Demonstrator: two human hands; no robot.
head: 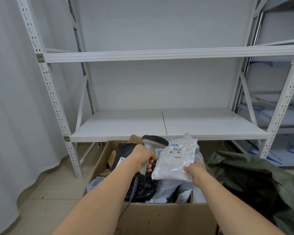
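My left hand (pixel 141 158) grips the handle of a grey barcode scanner (pixel 154 142), whose dark head points right toward a parcel. My right hand (pixel 194 170) pinches the lower right corner of a clear plastic mailer bag (pixel 174 161) with a white shipping label near its top. Both are held above an open cardboard box (pixel 166 217) filled with several black and pale grey parcel bags. The scanner's cable hangs down into the box in front of my left forearm.
A white metal shelving rack stands right behind the box; its lower shelf (pixel 159 126) and upper shelf (pixel 159 54) are bare. A dark green sack (pixel 255 180) lies to the right of the box. Pale curtain hangs at left; more racks stand at right.
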